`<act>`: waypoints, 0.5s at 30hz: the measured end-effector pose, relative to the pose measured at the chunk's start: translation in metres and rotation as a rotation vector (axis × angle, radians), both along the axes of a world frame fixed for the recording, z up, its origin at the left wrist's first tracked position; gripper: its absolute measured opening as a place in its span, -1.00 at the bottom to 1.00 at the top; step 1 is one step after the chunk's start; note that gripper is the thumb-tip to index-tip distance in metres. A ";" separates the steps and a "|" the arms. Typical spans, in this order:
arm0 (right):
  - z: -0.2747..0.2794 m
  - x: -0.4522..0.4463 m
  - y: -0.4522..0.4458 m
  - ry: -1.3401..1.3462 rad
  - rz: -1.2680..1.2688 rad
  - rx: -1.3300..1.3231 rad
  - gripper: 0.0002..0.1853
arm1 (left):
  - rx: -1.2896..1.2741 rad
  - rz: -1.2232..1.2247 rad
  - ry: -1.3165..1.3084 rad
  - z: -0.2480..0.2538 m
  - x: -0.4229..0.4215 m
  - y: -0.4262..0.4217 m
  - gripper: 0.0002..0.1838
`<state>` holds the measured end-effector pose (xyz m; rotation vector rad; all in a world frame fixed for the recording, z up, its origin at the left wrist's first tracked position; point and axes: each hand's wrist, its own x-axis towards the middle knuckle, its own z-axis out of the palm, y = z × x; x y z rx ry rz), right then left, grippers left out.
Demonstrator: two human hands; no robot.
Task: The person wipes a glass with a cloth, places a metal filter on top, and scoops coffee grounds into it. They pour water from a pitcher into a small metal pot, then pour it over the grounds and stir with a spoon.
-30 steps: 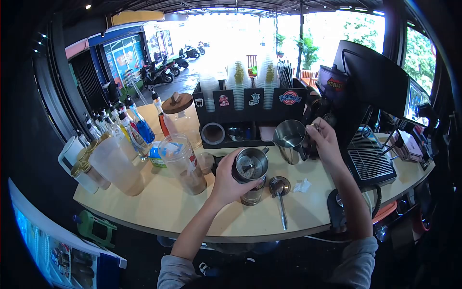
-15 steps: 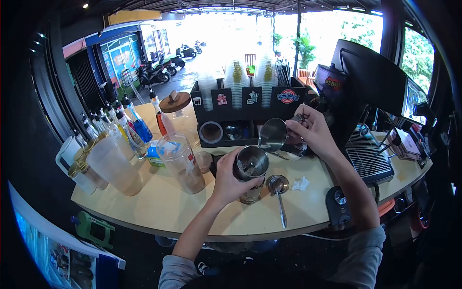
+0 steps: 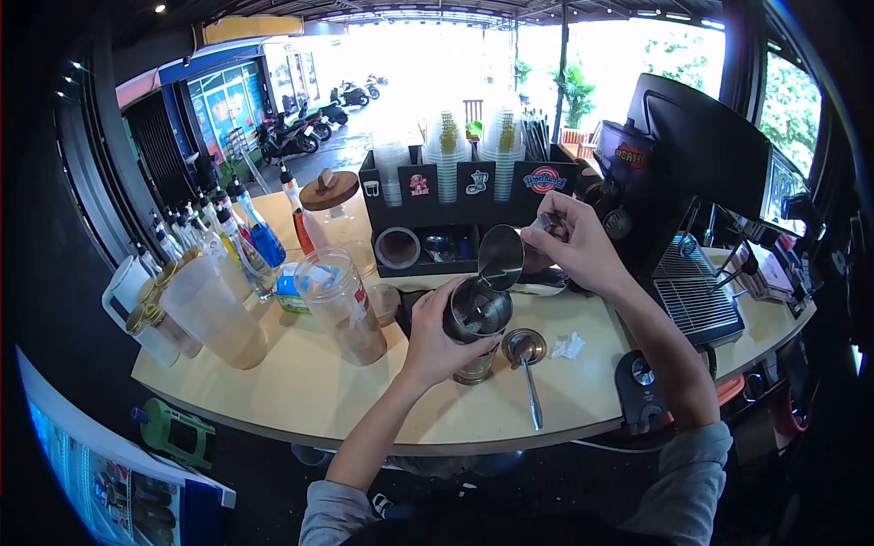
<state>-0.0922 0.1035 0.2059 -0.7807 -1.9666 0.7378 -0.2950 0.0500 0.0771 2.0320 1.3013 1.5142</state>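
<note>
My left hand is wrapped round a metal shaker cup, which stands over the counter with its mouth facing me. Some bubbly liquid shows inside the cup. Gripped by its handle in my right hand is a small metal pitcher. The pitcher is tipped steeply, and its lip sits right over the cup's rim. Any stream between the two is too small to make out. Just right of the cup, a spoon rests with its bowl on a small round metal dish.
A clear plastic jar and a frosted pitcher stand left on the counter. Behind them are syrup bottles and a wooden-lidded jar. A black cup organizer is ahead, with an espresso machine at right.
My right hand has moved left and tilted the metal pitcher further, bringing its lip over the shaker cup. My left hand has stayed nearly still.
</note>
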 end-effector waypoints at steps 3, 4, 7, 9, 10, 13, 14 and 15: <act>0.001 -0.002 0.000 -0.004 0.005 0.034 -0.72 | 0.002 -0.017 -0.015 0.002 0.001 -0.001 -0.10; 0.002 -0.002 -0.001 -0.007 0.001 0.029 -0.72 | 0.001 -0.017 -0.015 0.001 0.000 -0.001 -0.10; 0.003 -0.001 -0.001 -0.025 -0.016 0.032 -0.73 | -0.011 -0.025 -0.020 -0.001 -0.001 0.001 -0.11; 0.003 -0.001 0.000 -0.040 -0.029 0.041 -0.73 | -0.014 0.002 -0.009 -0.001 -0.001 -0.001 -0.11; 0.004 0.000 0.000 -0.044 -0.039 0.033 -0.73 | -0.013 0.001 -0.008 -0.002 -0.001 -0.001 -0.11; 0.003 0.001 0.000 -0.020 -0.038 0.009 -0.73 | -0.024 -0.004 -0.045 -0.002 -0.001 -0.001 -0.12; 0.003 0.001 0.001 0.007 -0.026 -0.007 -0.73 | 0.039 0.008 -0.020 0.001 0.000 -0.002 -0.16; 0.002 0.002 0.002 0.007 -0.027 -0.006 -0.73 | 0.103 0.020 0.005 0.003 0.000 -0.002 -0.20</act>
